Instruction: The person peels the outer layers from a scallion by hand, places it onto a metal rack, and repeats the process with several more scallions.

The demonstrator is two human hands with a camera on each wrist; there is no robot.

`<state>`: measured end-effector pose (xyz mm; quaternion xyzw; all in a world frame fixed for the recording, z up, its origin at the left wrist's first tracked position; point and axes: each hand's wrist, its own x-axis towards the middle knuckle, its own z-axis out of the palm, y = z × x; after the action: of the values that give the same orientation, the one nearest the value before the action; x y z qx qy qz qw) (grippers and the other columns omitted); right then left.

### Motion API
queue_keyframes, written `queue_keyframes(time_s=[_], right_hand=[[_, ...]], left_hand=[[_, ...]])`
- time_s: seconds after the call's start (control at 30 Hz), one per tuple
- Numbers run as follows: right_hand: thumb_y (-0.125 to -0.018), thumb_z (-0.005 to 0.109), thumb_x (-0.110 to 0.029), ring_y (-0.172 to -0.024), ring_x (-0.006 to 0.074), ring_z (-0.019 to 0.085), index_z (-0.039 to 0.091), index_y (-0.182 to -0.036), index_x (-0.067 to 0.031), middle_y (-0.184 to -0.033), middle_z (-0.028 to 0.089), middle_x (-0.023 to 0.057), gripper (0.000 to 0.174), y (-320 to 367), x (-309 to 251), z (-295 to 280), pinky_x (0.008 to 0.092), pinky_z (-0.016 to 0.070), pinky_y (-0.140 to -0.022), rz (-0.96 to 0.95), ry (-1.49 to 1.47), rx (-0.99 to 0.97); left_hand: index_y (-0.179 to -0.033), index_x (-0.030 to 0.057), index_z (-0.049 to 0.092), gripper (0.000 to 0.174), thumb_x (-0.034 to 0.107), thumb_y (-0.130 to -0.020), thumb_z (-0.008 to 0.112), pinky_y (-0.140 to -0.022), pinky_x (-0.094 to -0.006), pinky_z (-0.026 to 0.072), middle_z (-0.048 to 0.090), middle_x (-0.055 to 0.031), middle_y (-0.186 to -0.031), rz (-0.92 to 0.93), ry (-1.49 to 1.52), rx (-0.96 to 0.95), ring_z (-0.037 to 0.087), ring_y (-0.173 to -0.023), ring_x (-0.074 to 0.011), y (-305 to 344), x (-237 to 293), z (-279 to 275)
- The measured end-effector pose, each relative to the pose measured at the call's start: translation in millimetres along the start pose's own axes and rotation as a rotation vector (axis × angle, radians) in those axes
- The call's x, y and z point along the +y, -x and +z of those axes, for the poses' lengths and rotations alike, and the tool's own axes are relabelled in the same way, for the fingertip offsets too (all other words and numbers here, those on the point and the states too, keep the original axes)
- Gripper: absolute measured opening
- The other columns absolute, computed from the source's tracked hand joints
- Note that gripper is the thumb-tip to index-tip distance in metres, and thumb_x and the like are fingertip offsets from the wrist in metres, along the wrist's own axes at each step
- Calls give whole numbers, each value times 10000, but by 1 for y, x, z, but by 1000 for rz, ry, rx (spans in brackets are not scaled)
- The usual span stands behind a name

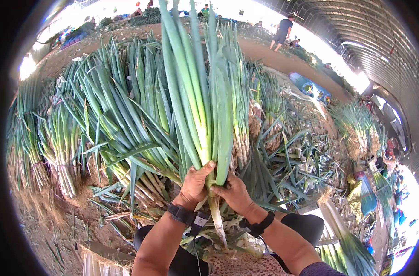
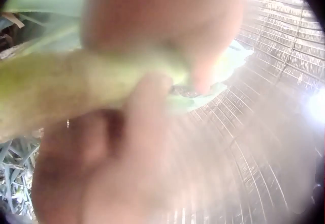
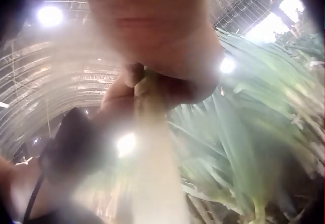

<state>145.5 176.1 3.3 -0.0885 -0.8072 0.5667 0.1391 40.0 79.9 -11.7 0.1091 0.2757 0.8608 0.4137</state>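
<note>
A large green onion (image 1: 216,214) stands upright before me in the head view, its long leaves (image 1: 198,106) fanning upward and its pale stem pointing down. My left hand (image 1: 195,184) grips it from the left where the leaves leave the stem, thumb pointing across. From the right, my right hand (image 1: 237,197) pinches the base of a broad outer leaf (image 1: 223,119) at the same height. In the left wrist view the pale green stem (image 2: 61,89) runs between blurred fingers. The right wrist view has the whitish stem (image 3: 155,178) hanging below the right hand.
Bundles of green onions (image 1: 64,147) stand on the left, with more leaning stalks (image 1: 145,188) beside my left hand. Loose leaf scraps (image 1: 301,161) litter the ground at right. Further stalks (image 1: 352,250) lie by my right forearm. A person (image 1: 282,32) stands far back.
</note>
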Motion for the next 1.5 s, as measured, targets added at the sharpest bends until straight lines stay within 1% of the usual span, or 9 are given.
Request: queue_keyframes(time_s=[0.23,0.37,0.57,0.73,0.8,1.13,1.3,1.4,1.5], right_hand=[[-774,640,-30,-811,90,526,534,-1077,48,-928,593,52,330,42,0,-8,264,465,-723,353,-137,7],[-711,661,-156,-853,288,620,527,-1121,57,-926,625,183,481,96,78,-62,363,473,-751,860,369,35],[-758,675,-302,-1124,412,476,452,-1226,64,-1249,442,323,635,148,171,-56,433,380,-963,472,787,162],[-863,601,-257,-994,230,574,435,-1291,6,-1158,561,159,529,91,102,-11,333,481,-796,-140,529,-196],[-889,571,-289,-929,156,575,415,-1310,7,-1072,597,132,538,88,59,8,308,464,-792,461,59,-313],[-905,501,-238,-750,335,605,598,-1043,-28,-815,616,164,269,91,26,3,411,458,-627,-21,579,-335],[-873,498,-410,-831,315,633,608,-1141,-164,-915,647,159,380,201,137,-75,430,499,-683,496,1245,-999],[-875,496,-408,-936,334,617,549,-1212,-90,-1052,621,194,466,197,165,-96,442,495,-771,478,1251,-685],[-846,583,-271,-1169,321,493,475,-1275,-37,-1271,486,226,500,111,109,-65,407,444,-918,384,305,-132]], left_hand=[[-880,48,592,213,198,-795,716,-513,-251,479,598,-26,-703,184,-227,307,546,-553,-122,-11,26,-10],[-862,61,555,230,240,-819,693,-463,-254,435,546,-12,-673,308,-193,302,520,-533,-122,-9,52,-19],[-852,73,545,216,239,-830,681,-466,-248,422,524,-4,-667,426,-101,459,506,-539,-118,-10,65,-16],[-843,80,553,216,249,-824,685,-489,-261,417,530,-1,-664,429,-46,468,511,-564,-116,-12,80,-22],[-953,57,531,289,298,-846,650,-523,-275,432,539,-26,-744,449,8,397,514,-609,-136,-12,84,-20],[-1210,117,450,388,258,-883,605,-415,-242,391,468,-2,-722,309,-179,309,423,-485,-91,1,76,-25],[-1083,134,484,265,281,-892,593,-407,-230,333,418,31,-671,437,-222,453,368,-473,-73,2,105,-28],[-1024,152,480,213,270,-888,593,-403,-223,315,413,38,-641,492,-210,504,380,-451,-74,1,107,-27],[-1043,142,468,265,327,-886,574,-408,-248,323,422,25,-660,530,-171,555,393,-455,-94,-3,94,-18]])
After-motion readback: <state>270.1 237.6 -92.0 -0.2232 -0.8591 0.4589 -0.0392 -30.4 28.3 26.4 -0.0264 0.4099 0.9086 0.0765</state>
